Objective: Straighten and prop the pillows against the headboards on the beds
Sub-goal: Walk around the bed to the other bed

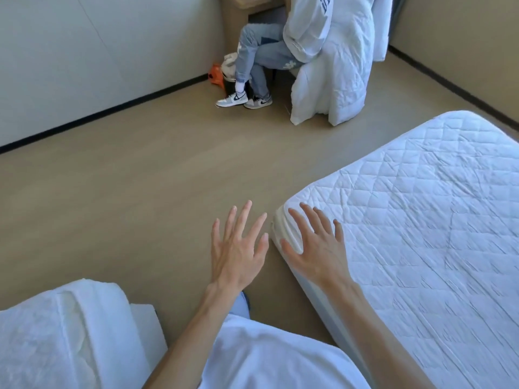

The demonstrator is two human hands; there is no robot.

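Note:
No pillow and no headboard is in view. A bed with a white quilted mattress cover (421,220) fills the right side. The corner of a second white bed (56,332) shows at the lower left. My left hand (238,248) hovers over the floor between the beds, fingers spread, holding nothing. My right hand (317,248) is spread over the near corner of the right bed, empty; whether it touches the mattress I cannot tell.
A person in jeans and sneakers (258,60) sits on a chair at a desk in the far corner. A white duvet (337,68) hangs over the chair. A small bin with an orange bag (222,75) stands by the wall. Beige floor (140,178) lies between.

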